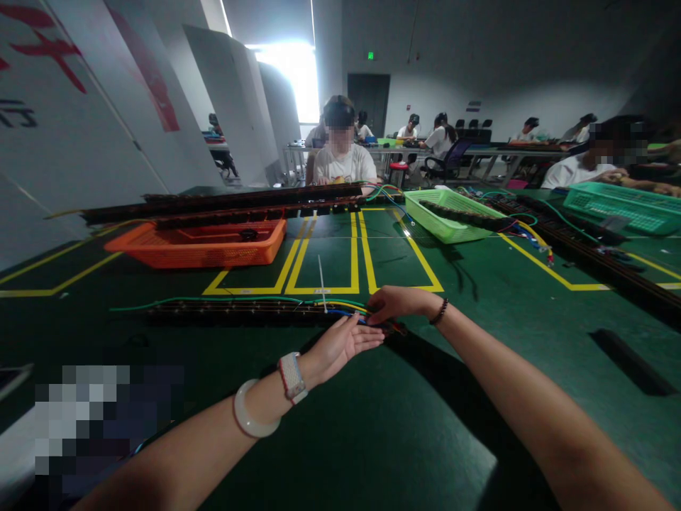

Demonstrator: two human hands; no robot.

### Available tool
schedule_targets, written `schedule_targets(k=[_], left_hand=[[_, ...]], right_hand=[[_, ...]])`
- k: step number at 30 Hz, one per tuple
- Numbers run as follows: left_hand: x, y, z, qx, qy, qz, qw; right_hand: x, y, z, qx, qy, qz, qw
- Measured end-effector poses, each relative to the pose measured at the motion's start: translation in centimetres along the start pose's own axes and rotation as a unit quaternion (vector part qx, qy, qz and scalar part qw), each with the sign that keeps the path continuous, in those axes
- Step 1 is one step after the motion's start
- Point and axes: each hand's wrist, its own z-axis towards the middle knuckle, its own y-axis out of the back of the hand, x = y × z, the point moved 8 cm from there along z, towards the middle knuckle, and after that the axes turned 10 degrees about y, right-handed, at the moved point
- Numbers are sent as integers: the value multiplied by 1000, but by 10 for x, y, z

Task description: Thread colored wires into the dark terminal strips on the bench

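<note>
A long black strip (213, 312) lies across the table in front of me, with a green wire (202, 301) running along its top. Yellow wires (340, 306) and a blue wire (336, 312) come together at its right end. Over that end, my right hand (396, 304) is closed with bent fingers on the wires; the fingertips are partly hidden. My left hand (340, 348) is just below, palm turned up and fingers stretched out, its thumb close to the wires. A thin white cable tie (321, 280) sticks up from the strip, left of both hands.
Beyond the strip are an orange basket (213, 248), with long black strips (228, 202) above it, and a light green basket (452, 220). More wired strips (579, 245) lie at right, near a teal basket (622, 206). A black bar (633, 362) rests nearer. A person (343, 156) sits opposite.
</note>
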Motion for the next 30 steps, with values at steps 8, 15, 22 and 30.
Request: schedule_targets(k=[8, 15, 22, 30], left_hand=[[0, -4, 2, 21, -12, 3, 1000], [0, 0, 1, 7, -43, -46, 998], [2, -2, 1, 9, 4, -57, 998], [4, 9, 9, -16, 21, -94, 995]], right_hand=[[10, 7, -3, -64, -55, -152, 985], [42, -3, -4, -128, -82, -378, 913], [47, -17, -13, -193, -43, -394, 898], [66, -53, -11, -190, 43, -526, 828]])
